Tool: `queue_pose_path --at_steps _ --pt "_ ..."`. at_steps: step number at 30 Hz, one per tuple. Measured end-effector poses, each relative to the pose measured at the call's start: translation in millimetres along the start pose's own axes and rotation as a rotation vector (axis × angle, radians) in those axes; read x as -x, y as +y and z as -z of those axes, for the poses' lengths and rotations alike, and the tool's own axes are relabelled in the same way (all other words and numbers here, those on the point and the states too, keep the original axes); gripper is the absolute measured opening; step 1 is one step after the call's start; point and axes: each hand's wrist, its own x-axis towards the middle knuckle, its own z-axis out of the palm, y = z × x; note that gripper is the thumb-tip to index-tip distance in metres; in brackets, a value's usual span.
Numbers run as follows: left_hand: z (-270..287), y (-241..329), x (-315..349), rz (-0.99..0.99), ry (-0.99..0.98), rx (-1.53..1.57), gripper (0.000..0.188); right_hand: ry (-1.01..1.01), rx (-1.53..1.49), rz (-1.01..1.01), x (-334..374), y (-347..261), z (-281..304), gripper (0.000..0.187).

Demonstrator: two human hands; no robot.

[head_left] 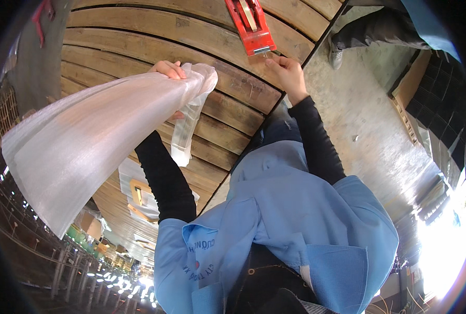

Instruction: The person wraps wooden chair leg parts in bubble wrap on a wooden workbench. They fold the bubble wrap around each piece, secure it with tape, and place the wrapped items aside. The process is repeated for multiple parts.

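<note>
My left hand [168, 70] is closed round the gathered narrow end of a large bundle of whitish, translucent wrapping sheet [91, 125]. The bundle fans out wide toward the lower left, and whether anything lies inside is hidden. A folded strip of clear wrap [187, 131] hangs beside that wrist. At the table's right edge, my right hand [289, 75] pinches the loose end of clear tape [267, 54] at the cutter of a red tape dispenser [257, 42]. A tape roll [247, 14] sits in the dispenser.
The slatted wooden table [133, 34] runs beneath both hands. Wrapped wooden pieces [138, 192] lie on it past my left forearm. Another person's leg [379, 29] stands at the upper right on the concrete floor [358, 104]. Dark stacked goods [442, 94] and cardboard stand at the right.
</note>
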Motion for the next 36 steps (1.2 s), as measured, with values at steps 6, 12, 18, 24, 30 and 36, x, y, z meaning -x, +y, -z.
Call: queue_pose_path --at_steps 6,12,18,24,30,36 --pt "6.4 -1.6 8.6 -0.026 -0.034 0.0 0.075 0.066 -0.081 0.006 4.4 37.1 -36.5 0.021" --pt "-0.4 1.1 0.7 0.042 -0.016 0.051 0.079 -0.79 -0.497 -0.086 16.8 -114.5 -72.7 0.028" --pt "8.0 4.4 -0.1 -0.038 -0.047 -0.246 0.086 -1.238 0.015 -0.131 -26.8 -102.9 -90.5 0.044" --pt "11.5 -0.3 -2.8 -0.032 -0.059 -0.098 0.084 -1.335 0.656 0.134 -1.5 -27.5 -55.9 0.05" --pt "4.0 -4.1 5.1 -0.076 0.001 -0.053 0.079 -0.325 0.343 0.754 81.0 -67.2 -82.8 0.094" --pt "7.1 16.4 15.8 -0.097 0.054 0.019 0.087 -0.266 0.04 0.691 79.0 -53.6 -91.9 0.103"
